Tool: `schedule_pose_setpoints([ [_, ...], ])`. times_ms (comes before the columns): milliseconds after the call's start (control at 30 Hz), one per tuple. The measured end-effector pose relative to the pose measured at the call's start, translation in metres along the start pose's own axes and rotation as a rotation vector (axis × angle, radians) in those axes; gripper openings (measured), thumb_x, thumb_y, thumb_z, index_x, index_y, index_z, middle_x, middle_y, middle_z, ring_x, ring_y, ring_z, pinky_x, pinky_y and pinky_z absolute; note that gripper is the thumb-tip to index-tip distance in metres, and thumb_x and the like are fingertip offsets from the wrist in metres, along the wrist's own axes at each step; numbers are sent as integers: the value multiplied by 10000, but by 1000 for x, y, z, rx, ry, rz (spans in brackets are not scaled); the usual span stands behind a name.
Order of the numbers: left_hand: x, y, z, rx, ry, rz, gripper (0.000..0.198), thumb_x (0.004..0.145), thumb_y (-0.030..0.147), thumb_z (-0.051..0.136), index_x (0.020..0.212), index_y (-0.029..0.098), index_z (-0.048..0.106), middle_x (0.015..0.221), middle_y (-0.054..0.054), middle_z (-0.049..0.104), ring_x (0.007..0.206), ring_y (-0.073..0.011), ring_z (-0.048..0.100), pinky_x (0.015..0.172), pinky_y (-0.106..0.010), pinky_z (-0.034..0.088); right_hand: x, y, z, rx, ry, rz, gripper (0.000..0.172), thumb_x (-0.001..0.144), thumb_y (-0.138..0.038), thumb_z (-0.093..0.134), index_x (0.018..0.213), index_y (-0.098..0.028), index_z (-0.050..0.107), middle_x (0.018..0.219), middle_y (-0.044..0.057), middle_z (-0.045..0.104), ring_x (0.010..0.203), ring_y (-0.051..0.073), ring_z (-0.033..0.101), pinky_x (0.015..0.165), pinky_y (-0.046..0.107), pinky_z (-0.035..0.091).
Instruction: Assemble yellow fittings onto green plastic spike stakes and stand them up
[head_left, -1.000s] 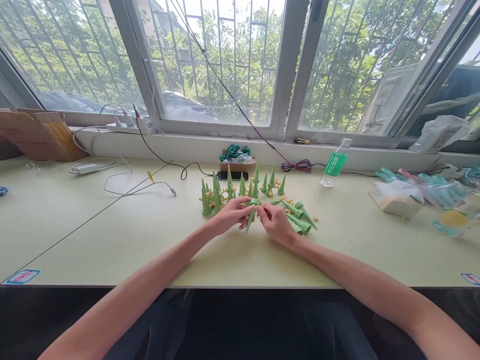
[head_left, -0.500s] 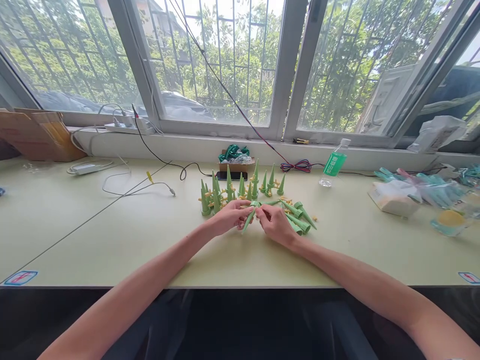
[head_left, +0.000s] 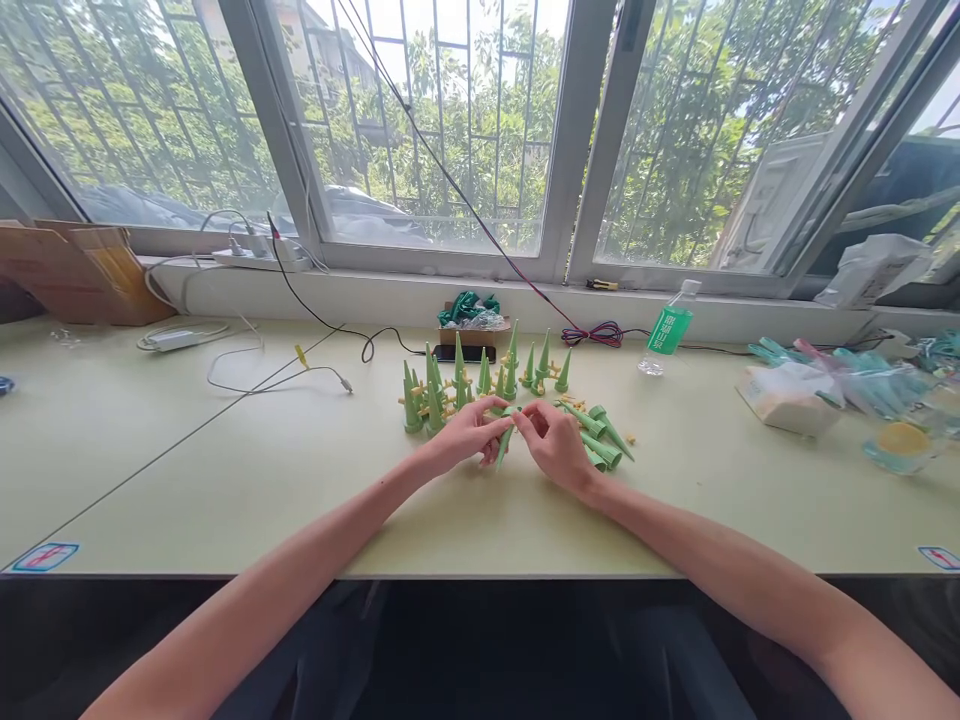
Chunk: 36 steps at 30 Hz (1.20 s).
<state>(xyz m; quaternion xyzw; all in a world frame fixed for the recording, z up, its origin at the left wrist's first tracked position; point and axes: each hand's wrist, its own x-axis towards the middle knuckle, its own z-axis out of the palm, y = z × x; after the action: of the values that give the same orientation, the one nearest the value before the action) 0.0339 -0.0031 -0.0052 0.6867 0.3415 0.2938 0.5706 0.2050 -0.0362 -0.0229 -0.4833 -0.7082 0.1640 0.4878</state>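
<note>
My left hand is closed around a green plastic watering spike, its narrow tip slanting down toward the table. At the spike's wide end, the thumb and fingers of my right hand are pinched together; whatever they grip is too small and covered to make out. Behind my hands, several green spikes with yellow side pieces stand upright on their caps. To the right of my right hand lies a pile of loose green spikes, with small yellow pieces scattered behind it.
A dark phone and a small box of green plastic are behind the standing spikes. Farther right stand a water bottle and plastic bags. White cables lie on the left of the table.
The spike in my left hand has turned a little, its tip now steeper and farther right. My right fingers have shifted slightly at its wide end.
</note>
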Motion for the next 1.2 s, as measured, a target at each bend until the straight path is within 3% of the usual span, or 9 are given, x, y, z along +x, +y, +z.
schedule_pose_setpoints([
  [200,-1,-8,4,300,34,1,380,862,470,535,1107,182,488,515,46,588,344,-124,493,357,-215,361,2,-2,-3,-41,72,-33,247,928,-389,469,795,-189,530,513,-65,430,458,93,384,511,227,310],
  [367,-2,-9,7,574,96,56,282,866,383,504,1044,174,567,477,59,578,358,-119,479,479,-240,426,-2,-1,1,-65,45,-63,210,924,-342,466,800,-188,537,556,-49,478,479,96,412,518,228,317],
  [467,-2,-8,6,699,135,169,243,871,325,497,1040,182,598,448,80,527,414,-110,467,561,-231,419,-4,-2,4,-60,12,-72,207,926,-327,461,796,-187,541,568,-40,504,482,98,422,517,228,320],
  [567,-2,-2,1,766,189,296,233,875,259,482,1052,179,611,464,83,494,431,-92,414,530,-211,359,-6,-4,5,-45,-22,-76,211,929,-322,453,797,-184,544,585,-33,522,491,99,430,519,228,321],
  [700,-8,14,-10,857,336,476,196,901,266,462,916,174,634,454,81,419,418,-75,340,499,-204,307,-6,-7,5,-54,-57,-78,211,923,-312,455,779,-184,539,562,-39,491,486,99,412,516,230,308],
  [800,-14,24,-19,956,407,523,168,889,258,476,866,178,621,478,67,450,429,-77,352,505,-205,311,-6,-9,5,-64,-112,-72,177,910,-286,469,782,-185,540,555,-42,493,487,100,422,524,226,315],
  [967,-21,31,-29,1327,292,367,275,858,246,459,601,173,524,488,9,470,434,-113,414,479,-243,264,-6,-4,8,-77,-214,-66,92,878,-250,501,837,-189,557,605,-31,555,525,106,477,559,221,359],
  [1200,-24,32,-34,1595,165,79,211,790,155,459,590,163,527,561,-62,535,478,-181,519,489,-284,270,-7,0,9,-106,-284,-62,93,859,-245,528,934,-196,555,657,-28,582,570,113,513,592,230,379],
])
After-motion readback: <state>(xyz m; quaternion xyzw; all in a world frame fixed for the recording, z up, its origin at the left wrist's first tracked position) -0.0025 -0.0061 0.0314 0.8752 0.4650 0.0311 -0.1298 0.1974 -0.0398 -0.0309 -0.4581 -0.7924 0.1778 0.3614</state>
